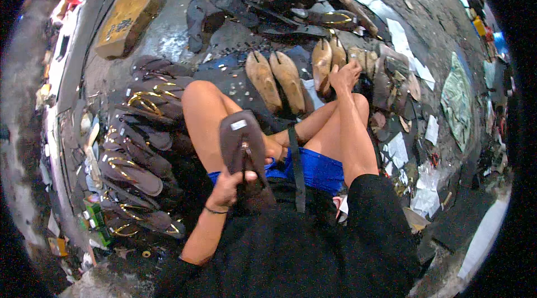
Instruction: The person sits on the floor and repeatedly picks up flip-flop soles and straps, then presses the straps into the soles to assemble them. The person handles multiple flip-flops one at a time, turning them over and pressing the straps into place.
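My left hand [226,187] is closed round a dark brown thong sandal [241,140], held upright in front of my lap. The sandal has a small white label near its toe end, and its lower part is against my black clothing. Stretched forward, my right hand [345,78] has its curled fingers round the lower end of a wooden shoe last [338,50]. The fingers partly hide that end. Just left of it lies another wooden last [321,64]. Two more wooden lasts, one [262,80] beside the other [286,80], lie in front of my knees.
Piled on my left are several dark sandals [134,169] with gold straps. More dark soles [279,4] lie ahead, near a yellowish-brown block [127,22]. On the right are paper scraps [397,149], a crumpled green cloth [456,102] and clear plastic [426,191].
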A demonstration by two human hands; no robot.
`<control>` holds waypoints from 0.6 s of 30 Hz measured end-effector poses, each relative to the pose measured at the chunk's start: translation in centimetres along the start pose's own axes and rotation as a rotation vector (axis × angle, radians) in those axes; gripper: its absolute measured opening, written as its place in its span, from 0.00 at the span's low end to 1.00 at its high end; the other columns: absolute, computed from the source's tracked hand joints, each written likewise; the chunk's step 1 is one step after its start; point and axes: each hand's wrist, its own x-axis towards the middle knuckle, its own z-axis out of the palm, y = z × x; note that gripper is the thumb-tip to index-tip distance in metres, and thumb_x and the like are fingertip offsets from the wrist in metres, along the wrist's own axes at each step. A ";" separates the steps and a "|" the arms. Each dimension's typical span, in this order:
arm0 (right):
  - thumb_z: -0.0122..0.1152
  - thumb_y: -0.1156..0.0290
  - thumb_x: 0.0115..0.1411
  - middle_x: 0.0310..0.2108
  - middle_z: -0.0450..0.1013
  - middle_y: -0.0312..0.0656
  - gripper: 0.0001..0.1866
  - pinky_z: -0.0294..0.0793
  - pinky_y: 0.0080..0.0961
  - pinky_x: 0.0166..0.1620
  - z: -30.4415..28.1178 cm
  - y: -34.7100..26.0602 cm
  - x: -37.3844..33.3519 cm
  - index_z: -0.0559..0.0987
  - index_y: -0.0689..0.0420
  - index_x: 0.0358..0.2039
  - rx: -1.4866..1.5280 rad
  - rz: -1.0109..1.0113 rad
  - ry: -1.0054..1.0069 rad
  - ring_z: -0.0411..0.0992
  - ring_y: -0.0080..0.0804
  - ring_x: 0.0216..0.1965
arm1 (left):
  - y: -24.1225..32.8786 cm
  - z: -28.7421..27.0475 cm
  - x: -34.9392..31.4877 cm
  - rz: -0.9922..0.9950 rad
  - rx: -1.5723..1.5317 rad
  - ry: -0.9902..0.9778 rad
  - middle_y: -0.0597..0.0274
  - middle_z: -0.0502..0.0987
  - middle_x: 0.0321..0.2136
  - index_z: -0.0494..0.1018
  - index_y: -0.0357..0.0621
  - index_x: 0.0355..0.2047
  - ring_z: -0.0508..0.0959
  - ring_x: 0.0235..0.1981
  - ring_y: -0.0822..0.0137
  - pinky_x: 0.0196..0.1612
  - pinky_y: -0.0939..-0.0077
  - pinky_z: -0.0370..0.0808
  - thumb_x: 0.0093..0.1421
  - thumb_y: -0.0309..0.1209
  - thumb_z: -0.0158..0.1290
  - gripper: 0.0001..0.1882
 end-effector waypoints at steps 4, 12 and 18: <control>0.69 0.58 0.52 0.50 0.64 0.53 0.36 0.70 0.50 0.53 -1.4 -4.4 -5.7 0.65 0.59 0.58 0.021 -0.320 -0.040 0.66 0.57 0.52 | 0.1 1.2 1.3 0.055 0.040 -0.074 0.43 0.72 0.54 0.61 0.33 0.61 0.77 0.52 0.53 0.52 0.57 0.79 0.61 0.33 0.61 0.32; 0.62 0.69 0.57 0.44 0.78 0.45 0.21 0.77 0.35 0.50 -9.5 -2.1 -6.7 0.76 0.61 0.52 1.218 0.393 -0.754 0.78 0.37 0.44 | 1.5 0.5 4.5 0.152 -0.041 0.090 0.52 0.74 0.53 0.64 0.37 0.60 0.79 0.45 0.64 0.44 0.65 0.82 0.66 0.40 0.55 0.28; 0.65 0.59 0.55 0.47 0.75 0.54 0.36 0.79 0.37 0.44 -28.4 -4.9 -17.1 0.67 0.70 0.58 1.583 0.609 -1.416 0.78 0.46 0.43 | 2.4 0.1 6.9 0.335 0.135 0.509 0.57 0.77 0.48 0.69 0.32 0.55 0.79 0.42 0.67 0.45 0.70 0.79 0.69 0.44 0.50 0.26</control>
